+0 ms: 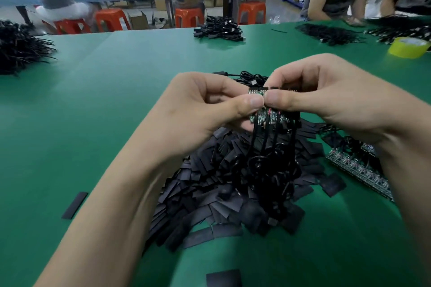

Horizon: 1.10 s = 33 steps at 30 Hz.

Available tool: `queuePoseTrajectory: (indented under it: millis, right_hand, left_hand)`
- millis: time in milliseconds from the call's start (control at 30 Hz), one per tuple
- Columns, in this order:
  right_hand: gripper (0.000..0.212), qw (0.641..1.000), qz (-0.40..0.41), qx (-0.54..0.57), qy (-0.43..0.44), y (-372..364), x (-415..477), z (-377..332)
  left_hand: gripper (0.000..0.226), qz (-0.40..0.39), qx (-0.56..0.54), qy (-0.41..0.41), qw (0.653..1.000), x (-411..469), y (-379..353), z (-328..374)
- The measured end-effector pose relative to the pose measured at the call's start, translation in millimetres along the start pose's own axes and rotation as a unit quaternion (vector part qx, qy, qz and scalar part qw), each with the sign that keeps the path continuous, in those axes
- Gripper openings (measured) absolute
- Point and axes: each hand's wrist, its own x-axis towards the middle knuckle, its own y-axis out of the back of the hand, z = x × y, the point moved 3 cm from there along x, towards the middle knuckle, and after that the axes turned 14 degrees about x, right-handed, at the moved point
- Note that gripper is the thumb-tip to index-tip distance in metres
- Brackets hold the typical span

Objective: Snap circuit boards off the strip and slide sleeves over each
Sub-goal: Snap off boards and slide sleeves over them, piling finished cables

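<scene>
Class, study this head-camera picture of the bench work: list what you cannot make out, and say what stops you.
- Circuit board strip, head view: thumbs of the left hand and right hand cover its middle.
- Spare strips: right forearm overlaps them.
- Lowest sleeve: cut off by the bottom edge.

A green table (116,91) is carrying everything here. In its middle a big heap of flat black sleeves (210,196) is lying, and coiled black cables (263,170) are resting on top of the heap. One single sleeve (74,205) is lying apart on the left, and another (224,278) near the front edge. To the right of the heap, strips of boards (359,168) are lying flat. At the far side a cable bundle (219,29) is sitting, with more black piles at the left edge (21,46) and far right (331,34), beside a yellow tape roll (408,47).
</scene>
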Motion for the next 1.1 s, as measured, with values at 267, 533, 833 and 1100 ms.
queuePoseTrajectory:
  millis: [267,533,833,1100]
  right_hand:
    - [0.018,0.998,-0.023,0.057,0.016,0,-2,4]
    - [0.026,0.997,-0.010,0.069,-0.014,-1,1,9]
    - [0.017,0.994,-0.033,0.101,-0.028,3,1,15]
    - [0.024,0.992,-0.077,0.074,-0.064,14,-8,11]
  left_hand:
    - [0.008,-0.035,-0.080,0.014,0.996,-1,-6,0]
    - [0.009,-0.036,-0.105,0.044,0.993,0,-10,-6]
    - [0.016,-0.065,-0.136,0.057,0.987,0,-14,-12]
    - [0.021,-0.063,-0.131,0.092,0.985,1,-15,-17]
